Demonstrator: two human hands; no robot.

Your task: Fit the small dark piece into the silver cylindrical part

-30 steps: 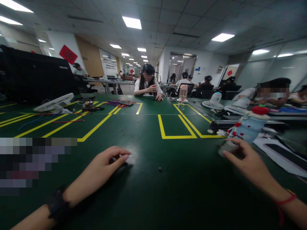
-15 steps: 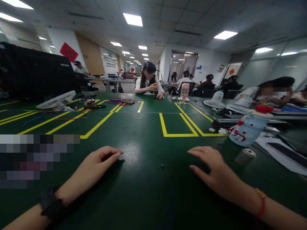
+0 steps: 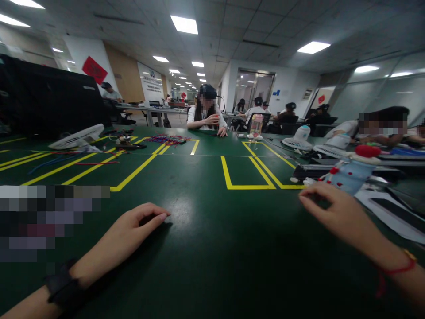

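Note:
My left hand [image 3: 131,230] rests over the green table [image 3: 212,261] on the left, thumb and index fingertips brought together. Whatever it may hold there is hidden. On the right, my right hand [image 3: 345,217] is raised with thumb and index finger pinched; anything between the tips is too small or hidden to make out. Just behind it is a light-blue bottle [image 3: 352,175] with a red knitted top, partly covered by the hand. The open metal can that stood in front of the bottle is hidden behind my right hand.
Yellow tape lines [image 3: 250,187] mark the table. Tangled wires [image 3: 169,139] and a white fan [image 3: 79,137] lie at the far left. A phone [image 3: 396,212] on white paper is at the right. Across the table sits a person [image 3: 206,110]; a clear bottle [image 3: 256,126] stands nearby.
My right hand has moved right, from open to pinched, and now covers the can. The small dark ring-like piece on the table is no longer visible. My left hand has barely moved.

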